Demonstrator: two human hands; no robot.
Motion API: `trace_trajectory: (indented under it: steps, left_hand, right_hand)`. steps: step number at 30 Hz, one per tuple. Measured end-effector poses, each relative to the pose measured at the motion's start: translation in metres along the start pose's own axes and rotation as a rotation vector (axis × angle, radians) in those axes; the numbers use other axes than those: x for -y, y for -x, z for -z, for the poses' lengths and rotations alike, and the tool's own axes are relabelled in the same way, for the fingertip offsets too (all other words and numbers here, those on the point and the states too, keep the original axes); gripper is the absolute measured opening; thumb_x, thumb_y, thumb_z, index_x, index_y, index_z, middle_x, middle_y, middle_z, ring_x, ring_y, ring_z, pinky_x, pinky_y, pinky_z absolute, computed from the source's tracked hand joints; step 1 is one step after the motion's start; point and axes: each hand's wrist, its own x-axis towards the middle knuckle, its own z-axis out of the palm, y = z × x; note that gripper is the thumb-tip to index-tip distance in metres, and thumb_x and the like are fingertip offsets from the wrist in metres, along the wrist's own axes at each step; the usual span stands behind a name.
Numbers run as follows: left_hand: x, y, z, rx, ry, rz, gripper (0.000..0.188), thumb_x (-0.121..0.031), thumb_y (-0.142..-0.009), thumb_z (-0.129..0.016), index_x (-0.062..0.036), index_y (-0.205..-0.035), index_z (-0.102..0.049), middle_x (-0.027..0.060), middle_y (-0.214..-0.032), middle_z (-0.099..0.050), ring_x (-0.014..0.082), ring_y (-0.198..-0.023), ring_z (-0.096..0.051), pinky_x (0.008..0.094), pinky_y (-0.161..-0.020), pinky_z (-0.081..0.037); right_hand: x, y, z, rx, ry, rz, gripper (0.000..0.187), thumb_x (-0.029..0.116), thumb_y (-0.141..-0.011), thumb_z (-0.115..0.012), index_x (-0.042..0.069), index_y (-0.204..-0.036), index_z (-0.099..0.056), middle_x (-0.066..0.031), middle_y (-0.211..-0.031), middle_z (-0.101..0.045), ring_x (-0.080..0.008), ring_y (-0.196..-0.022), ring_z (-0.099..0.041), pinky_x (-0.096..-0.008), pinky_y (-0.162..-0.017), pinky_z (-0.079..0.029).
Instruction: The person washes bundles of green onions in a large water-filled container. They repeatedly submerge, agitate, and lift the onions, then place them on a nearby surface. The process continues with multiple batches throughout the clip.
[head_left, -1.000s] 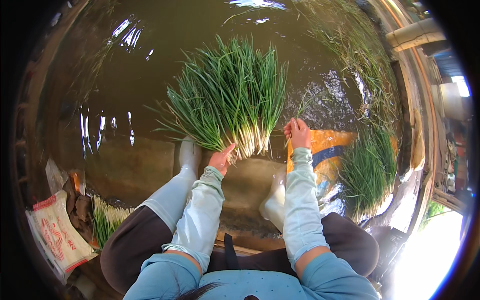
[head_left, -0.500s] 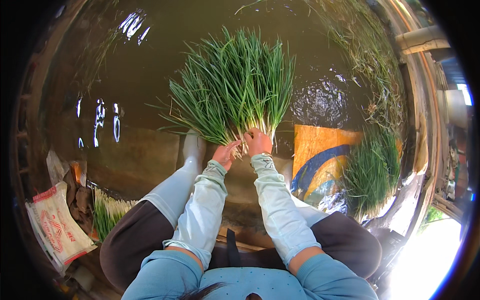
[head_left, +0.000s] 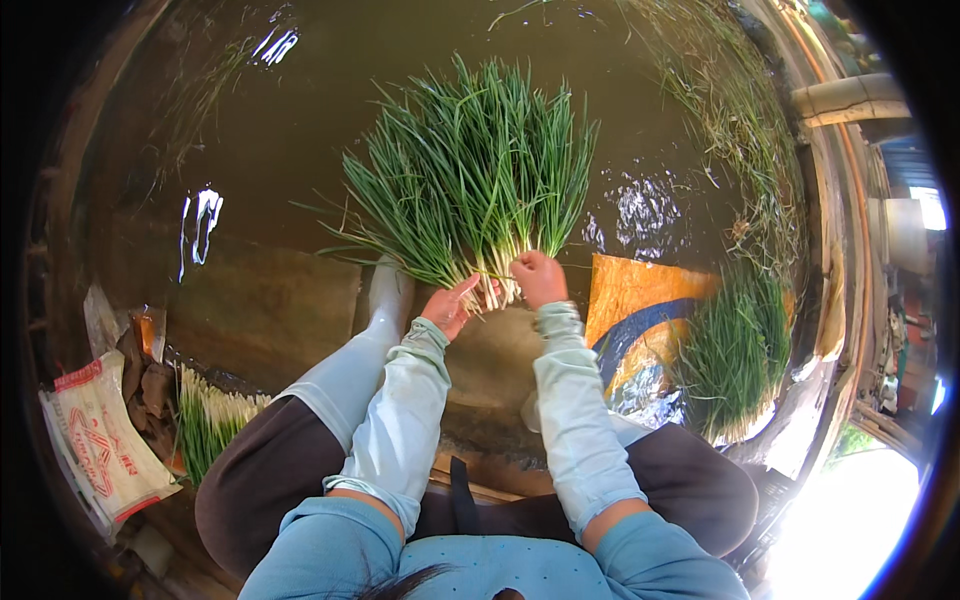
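Observation:
A big fanned bunch of spring onions [head_left: 475, 165] lies in front of me, its green leaves spread away over brown water and its white root ends toward me. My left hand [head_left: 448, 308] is at the left side of the white ends, wrapped partly around and beneath them, with its thumb sticking out. My right hand [head_left: 540, 278] is closed at the right edge of the stems. Between the two hands a thin strand seems to cross the white stems. What the right fingers pinch is hidden.
Another spring onion bunch [head_left: 738, 345] rests at right by an orange and blue plastic sheet [head_left: 625, 300]. More onions [head_left: 215, 415] stand at left beside a printed white sack [head_left: 108, 440]. Loose leaves [head_left: 735, 130] float along the wooden edge [head_left: 832, 230].
My right hand has moved right and slightly up, away from the left hand, baring more of the white stems. The left hand stays at the stem ends.

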Motion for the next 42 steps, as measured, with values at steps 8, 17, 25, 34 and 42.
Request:
trace_trajectory:
  steps: [8,17,25,34,42]
  left_hand:
    - [-0.008,-0.007,-0.014,-0.327,-0.150,-0.026,0.043,-0.038,-0.074,-0.081,-0.0029,-0.087,-0.060,0.0029,-0.077,-0.055,0.0158,-0.071,-0.057,0.0310,-0.072,-0.055]
    - [0.013,-0.030,-0.032,-0.427,-0.323,-0.128,0.061,-0.050,-0.069,-0.082,0.0012,-0.098,-0.066,0.0022,-0.089,-0.053,0.0089,-0.074,-0.042,0.0299,-0.061,-0.034]
    - [0.003,-0.055,-0.036,-0.384,-0.350,-0.089,0.059,-0.036,-0.080,-0.075,0.0025,-0.122,-0.059,0.0099,-0.123,-0.059,0.0187,-0.092,-0.062,0.0315,-0.071,-0.050]
    - [-0.015,-0.049,-0.008,0.102,0.189,-0.056,0.056,-0.048,-0.096,-0.049,-0.0062,-0.133,-0.047,0.0093,-0.127,-0.058,0.0241,-0.112,-0.058,0.0400,-0.093,-0.049]
    - [0.009,-0.046,-0.041,0.296,0.448,-0.056,0.058,-0.049,-0.096,-0.045,-0.0097,-0.139,-0.041,0.0082,-0.132,-0.052,0.0239,-0.118,-0.050,0.0400,-0.101,-0.040]
  right_hand:
    - [-0.003,-0.030,0.189,-0.437,-0.783,0.098,0.019,0.017,-0.094,-0.055,0.002,-0.104,-0.060,0.0005,-0.077,-0.055,-0.0053,-0.062,-0.048,-0.0184,-0.050,-0.037]
    - [-0.059,-0.020,0.097,-0.344,0.094,0.059,0.049,0.038,-0.086,-0.065,-0.002,-0.114,-0.059,-0.0220,-0.111,-0.063,-0.0361,-0.096,-0.063,-0.0404,-0.084,-0.050]
    - [-0.044,-0.057,-0.032,0.043,-0.424,-0.479,0.092,0.053,-0.075,-0.074,-0.014,-0.130,-0.041,-0.0206,-0.108,-0.063,-0.0291,-0.098,-0.061,-0.0379,-0.086,-0.048]
    - [-0.011,-0.058,-0.015,0.096,-0.715,-0.557,0.058,0.055,-0.086,-0.062,0.000,-0.106,-0.063,-0.0065,-0.083,-0.067,-0.0209,-0.059,-0.058,-0.0335,-0.052,-0.047]
    - [0.049,-0.027,-0.074,-0.328,0.266,-0.097,0.064,0.055,-0.089,-0.051,-0.004,-0.112,-0.060,-0.0260,-0.101,-0.065,-0.0409,-0.093,-0.063,-0.0443,-0.085,-0.050]
